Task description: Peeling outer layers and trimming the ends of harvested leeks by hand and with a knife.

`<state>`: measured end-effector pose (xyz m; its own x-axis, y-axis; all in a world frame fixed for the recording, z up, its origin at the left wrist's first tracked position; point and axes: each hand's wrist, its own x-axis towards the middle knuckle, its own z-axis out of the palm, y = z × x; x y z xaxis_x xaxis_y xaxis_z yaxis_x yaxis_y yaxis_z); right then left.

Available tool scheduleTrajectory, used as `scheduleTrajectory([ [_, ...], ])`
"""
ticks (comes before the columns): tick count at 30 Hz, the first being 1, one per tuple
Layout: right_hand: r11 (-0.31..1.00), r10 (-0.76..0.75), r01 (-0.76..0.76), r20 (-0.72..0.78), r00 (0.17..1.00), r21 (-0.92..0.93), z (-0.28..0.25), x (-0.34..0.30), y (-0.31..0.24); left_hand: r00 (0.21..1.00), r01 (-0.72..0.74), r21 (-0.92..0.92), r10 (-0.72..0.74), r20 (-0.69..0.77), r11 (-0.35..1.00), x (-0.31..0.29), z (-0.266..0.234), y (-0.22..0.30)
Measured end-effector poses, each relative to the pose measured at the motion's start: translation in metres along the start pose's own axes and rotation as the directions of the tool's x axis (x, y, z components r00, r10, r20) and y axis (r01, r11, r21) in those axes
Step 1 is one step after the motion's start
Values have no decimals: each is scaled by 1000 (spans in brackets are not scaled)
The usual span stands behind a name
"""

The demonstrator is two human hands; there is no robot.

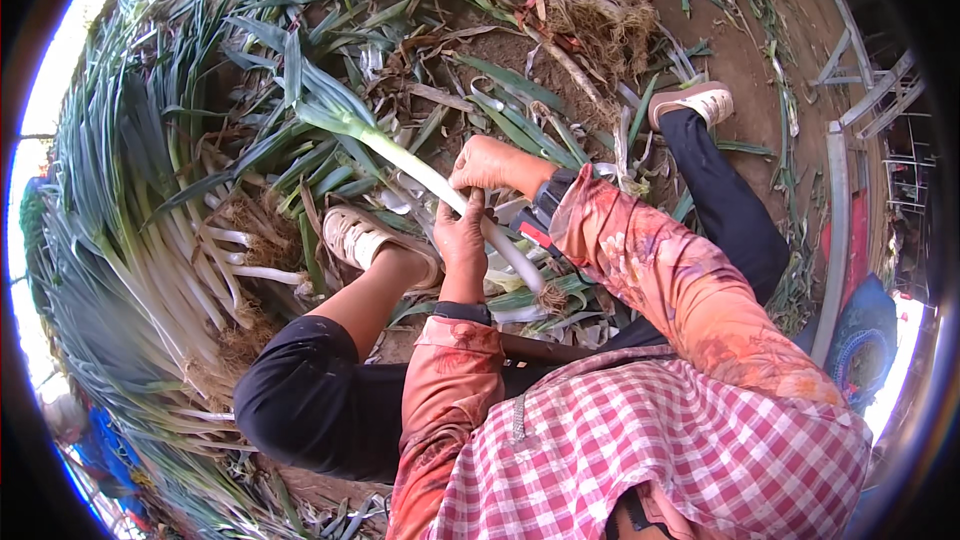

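A long green onion (430, 177) slants across in front of me, its green leaves up at the far left and its white shaft running down to a rooted end at the near right. My left hand (462, 242) is closed round the middle of the white shaft from beneath. Just above it, my right hand (490, 164) has its fingers bent and pinched against the same shaft, near the left thumb. Whether a strip of skin is between the right fingers cannot be made out. Loose leaves and peeled skins (540, 120) litter the ground beneath.
A big heap of green onions (150, 270) with roots lies along the left. More unpeeled ones (600, 30) with brown roots lie at the far side. My shoes (365, 245) flank the litter. A metal frame (838, 230) stands at the right.
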<state>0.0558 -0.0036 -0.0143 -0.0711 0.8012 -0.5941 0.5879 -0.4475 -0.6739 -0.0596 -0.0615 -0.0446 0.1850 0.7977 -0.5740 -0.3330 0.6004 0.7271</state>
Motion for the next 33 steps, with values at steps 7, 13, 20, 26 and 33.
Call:
scheduleTrajectory([
  [7, 991, 15, -23, -60, 998, -135, 4, 2, -9, 1000, -20, 59, 20, -4, 998, 1, -2, 2],
  [13, 998, 55, -51, -88, 995, 45, 10, 10, -8, 997, -71, 129, 73, -16, 989, 1, -7, -6],
  [20, 995, 74, -83, -157, 985, -48, 14, 13, -10, 998, -30, 205, 40, -41, 978, 1, -7, -3],
  [26, 918, 295, -171, -328, 897, 357, 24, 16, 34, 976, 209, -195, -216, -14, 958, 7, -9, 3],
  [33, 707, 363, -22, -336, 869, 707, -7, -52, 24, 952, 272, -259, -299, -72, 927, 13, -17, 11],
])
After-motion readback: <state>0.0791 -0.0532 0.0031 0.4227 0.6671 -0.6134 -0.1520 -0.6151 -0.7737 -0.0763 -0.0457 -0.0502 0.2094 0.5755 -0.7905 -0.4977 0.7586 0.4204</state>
